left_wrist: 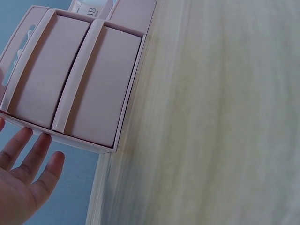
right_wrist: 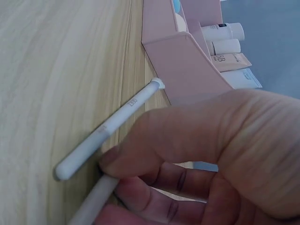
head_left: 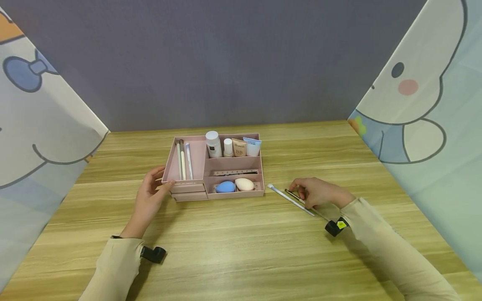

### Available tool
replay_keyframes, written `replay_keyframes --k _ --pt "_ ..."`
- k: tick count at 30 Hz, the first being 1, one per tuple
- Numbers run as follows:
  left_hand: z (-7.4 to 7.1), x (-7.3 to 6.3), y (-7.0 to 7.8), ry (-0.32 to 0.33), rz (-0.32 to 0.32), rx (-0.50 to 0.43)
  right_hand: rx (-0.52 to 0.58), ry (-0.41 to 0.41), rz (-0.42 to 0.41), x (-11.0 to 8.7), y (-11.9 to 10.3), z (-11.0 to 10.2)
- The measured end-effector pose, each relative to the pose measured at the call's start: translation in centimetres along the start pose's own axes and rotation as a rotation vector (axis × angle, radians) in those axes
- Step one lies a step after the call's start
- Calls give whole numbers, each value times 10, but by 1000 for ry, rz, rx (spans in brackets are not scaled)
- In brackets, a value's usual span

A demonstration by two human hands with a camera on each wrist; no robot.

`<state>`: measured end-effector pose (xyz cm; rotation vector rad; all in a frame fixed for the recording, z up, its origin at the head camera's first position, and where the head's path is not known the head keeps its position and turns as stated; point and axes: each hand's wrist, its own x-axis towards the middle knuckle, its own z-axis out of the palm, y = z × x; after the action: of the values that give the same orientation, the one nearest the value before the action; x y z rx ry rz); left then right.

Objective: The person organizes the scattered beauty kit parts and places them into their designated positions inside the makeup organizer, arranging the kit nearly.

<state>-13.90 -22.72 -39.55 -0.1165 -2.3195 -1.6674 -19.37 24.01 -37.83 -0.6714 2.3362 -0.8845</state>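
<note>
A pink makeup organizer (head_left: pixel 197 152) stands on the table, with two drawer fronts (left_wrist: pixel 105 84) facing the near side. At its left wall is my left hand (head_left: pixel 148 198), fingers fairly straight along the side and thumb at the front corner. To the right of the organizer, my right hand (head_left: pixel 316 192) pinches a thin makeup brush (right_wrist: pixel 96 199) by its pale handle between thumb and fingers. Its dark tip points toward the organizer in the head view. Just beside it lies a white makeup brush (right_wrist: pixel 112 129) on the wood, its head close to the organizer's wall.
In the organizer are several brushes (head_left: pixel 183 163), a white bottle (head_left: pixel 214 145), a smaller white-capped bottle (head_left: pixel 228 147), a tan tube (head_left: pixel 239 147), a light blue tube (head_left: pixel 252 146), a blue sponge (head_left: pixel 225 187) and a cream sponge (head_left: pixel 244 184). A grey panel (head_left: pixel 226 62) rises behind the table.
</note>
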Motion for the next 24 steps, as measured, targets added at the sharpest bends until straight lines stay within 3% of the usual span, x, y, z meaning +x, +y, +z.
replay_keyframes --k 10,24 --pt "-1 0 1 -3 -3 -1 -41 -3 -22 1 -2 -2" --pt "-1 0 2 -12 -9 -1 127 -45 -46 1 4 -7"
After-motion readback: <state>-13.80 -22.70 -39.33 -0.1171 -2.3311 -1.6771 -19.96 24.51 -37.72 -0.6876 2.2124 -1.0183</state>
